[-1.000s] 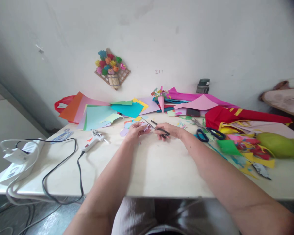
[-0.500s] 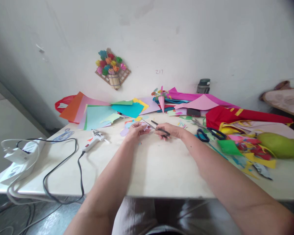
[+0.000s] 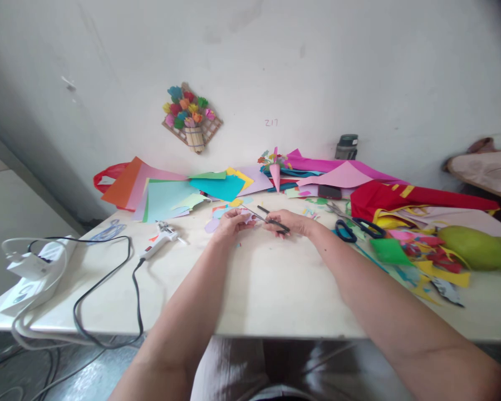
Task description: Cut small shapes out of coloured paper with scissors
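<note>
Between the fingers of my left hand (image 3: 232, 224) is a small piece of pale purple paper (image 3: 247, 216). My right hand (image 3: 284, 223) is closed on a pair of scissors with black handles (image 3: 279, 225), their blades pointing left towards the paper. Whether the blades touch the paper I cannot tell. Small paper pieces in purple (image 3: 211, 225), blue and orange lie just left of my left hand. Both hands are held over the middle of the pale table (image 3: 271, 289).
A white glue gun (image 3: 161, 244) with a black cord lies to the left, near a power strip (image 3: 37, 281). Coloured paper sheets (image 3: 171, 195) line the back. To the right are dark-blue-handled scissors (image 3: 345, 230), scraps and a green bag (image 3: 463, 248). A pink paper cone (image 3: 276, 177) holds small flowers.
Almost nothing differs. The scissors' handles in my right hand have shifted very slightly, and my left hand keeps its hold on the paper.
</note>
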Action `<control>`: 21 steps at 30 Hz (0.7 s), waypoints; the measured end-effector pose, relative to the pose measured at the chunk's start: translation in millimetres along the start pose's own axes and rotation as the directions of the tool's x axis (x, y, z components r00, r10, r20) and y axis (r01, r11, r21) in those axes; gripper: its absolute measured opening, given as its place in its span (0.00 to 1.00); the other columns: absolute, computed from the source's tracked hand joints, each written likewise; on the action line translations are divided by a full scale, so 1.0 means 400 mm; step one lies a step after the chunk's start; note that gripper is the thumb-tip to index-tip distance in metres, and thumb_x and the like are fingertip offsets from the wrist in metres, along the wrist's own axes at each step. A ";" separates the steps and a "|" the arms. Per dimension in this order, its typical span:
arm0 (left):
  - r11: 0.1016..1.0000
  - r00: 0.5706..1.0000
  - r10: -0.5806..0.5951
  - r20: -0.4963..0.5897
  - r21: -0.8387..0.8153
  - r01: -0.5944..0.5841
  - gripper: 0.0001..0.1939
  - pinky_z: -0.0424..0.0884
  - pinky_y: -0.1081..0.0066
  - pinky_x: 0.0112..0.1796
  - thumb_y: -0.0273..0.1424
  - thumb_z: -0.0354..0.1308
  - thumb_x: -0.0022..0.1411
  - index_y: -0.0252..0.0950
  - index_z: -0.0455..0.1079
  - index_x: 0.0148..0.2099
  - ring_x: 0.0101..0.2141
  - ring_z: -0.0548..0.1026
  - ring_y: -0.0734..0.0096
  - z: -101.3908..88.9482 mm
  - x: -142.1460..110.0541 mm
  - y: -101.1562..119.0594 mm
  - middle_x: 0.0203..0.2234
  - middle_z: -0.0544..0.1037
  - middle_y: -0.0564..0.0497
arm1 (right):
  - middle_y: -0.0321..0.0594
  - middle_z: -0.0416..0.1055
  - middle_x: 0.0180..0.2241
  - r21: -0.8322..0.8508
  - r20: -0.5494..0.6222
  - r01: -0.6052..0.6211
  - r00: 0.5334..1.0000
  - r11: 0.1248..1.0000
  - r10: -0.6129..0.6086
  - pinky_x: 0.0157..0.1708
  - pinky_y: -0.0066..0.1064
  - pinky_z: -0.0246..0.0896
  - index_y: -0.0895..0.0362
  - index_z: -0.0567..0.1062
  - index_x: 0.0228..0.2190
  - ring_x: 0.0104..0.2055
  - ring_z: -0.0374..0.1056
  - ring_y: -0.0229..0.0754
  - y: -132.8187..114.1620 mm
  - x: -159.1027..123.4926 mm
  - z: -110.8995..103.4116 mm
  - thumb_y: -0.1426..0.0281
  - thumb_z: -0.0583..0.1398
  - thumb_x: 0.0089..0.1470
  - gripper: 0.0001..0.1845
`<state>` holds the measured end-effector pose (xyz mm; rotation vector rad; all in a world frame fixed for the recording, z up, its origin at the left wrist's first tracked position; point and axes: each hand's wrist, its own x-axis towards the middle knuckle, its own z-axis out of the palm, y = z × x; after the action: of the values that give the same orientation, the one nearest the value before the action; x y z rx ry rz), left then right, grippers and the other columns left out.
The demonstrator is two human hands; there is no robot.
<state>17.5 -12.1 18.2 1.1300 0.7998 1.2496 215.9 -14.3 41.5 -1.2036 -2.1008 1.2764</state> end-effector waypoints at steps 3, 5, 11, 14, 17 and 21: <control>1.000 1.000 0.001 -0.003 0.002 -0.001 0.13 0.72 0.67 0.35 0.30 0.67 0.40 0.32 0.65 0.23 0.26 0.76 0.69 -0.001 0.000 -0.001 0.22 0.75 0.52 | 0.31 0.64 0.15 -0.001 -0.002 0.006 1.000 1.000 -0.006 0.12 0.19 0.50 0.60 0.69 0.30 0.13 0.58 0.29 0.008 0.005 -0.001 0.63 0.61 0.50 0.12; 1.000 1.000 0.003 -0.002 0.002 -0.003 0.13 0.72 0.67 0.35 0.30 0.67 0.41 0.32 0.65 0.23 0.26 0.76 0.69 -0.001 0.000 -0.001 0.22 0.75 0.51 | 0.31 0.64 0.16 -0.001 0.000 0.026 1.000 1.000 -0.026 0.13 0.20 0.51 0.60 0.69 0.31 0.13 0.58 0.29 0.020 0.012 -0.002 0.63 0.61 0.49 0.12; 1.000 1.000 0.010 0.010 -0.008 -0.010 0.12 0.72 0.68 0.34 0.30 0.67 0.41 0.32 0.65 0.23 0.27 0.76 0.70 0.001 -0.001 -0.001 0.23 0.76 0.50 | 0.31 0.64 0.16 0.012 -0.004 0.076 0.997 0.997 -0.076 0.13 0.20 0.52 0.60 0.70 0.32 0.14 0.58 0.28 0.045 0.024 -0.005 0.61 0.62 0.48 0.15; 1.000 1.000 0.012 0.007 -0.008 -0.012 0.12 0.72 0.69 0.34 0.30 0.67 0.41 0.32 0.66 0.23 0.26 0.76 0.71 0.001 -0.002 0.000 0.23 0.76 0.51 | 0.32 0.64 0.16 0.024 -0.011 0.058 0.998 0.998 -0.057 0.13 0.20 0.51 0.60 0.70 0.32 0.14 0.57 0.28 0.035 0.019 -0.003 0.62 0.62 0.48 0.14; 1.000 1.000 0.011 0.007 -0.008 -0.011 0.12 0.72 0.69 0.34 0.30 0.67 0.41 0.32 0.66 0.23 0.26 0.76 0.71 0.000 0.000 -0.001 0.22 0.76 0.51 | 0.31 0.63 0.16 0.014 -0.019 0.033 0.999 0.999 -0.033 0.13 0.20 0.51 0.60 0.70 0.31 0.14 0.57 0.28 0.017 0.008 0.001 0.62 0.62 0.47 0.14; 1.000 1.000 0.011 0.006 -0.003 -0.011 0.12 0.71 0.68 0.35 0.31 0.68 0.40 0.32 0.66 0.23 0.26 0.76 0.70 -0.001 0.002 -0.002 0.21 0.75 0.52 | 0.30 0.62 0.15 -0.003 -0.028 0.006 1.000 1.000 -0.007 0.13 0.20 0.51 0.60 0.70 0.31 0.13 0.56 0.28 0.003 0.000 0.004 0.63 0.62 0.47 0.13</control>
<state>17.7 -11.3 17.3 1.1369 0.7879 1.2552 215.3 -14.7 39.6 -1.2081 -2.0859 1.2468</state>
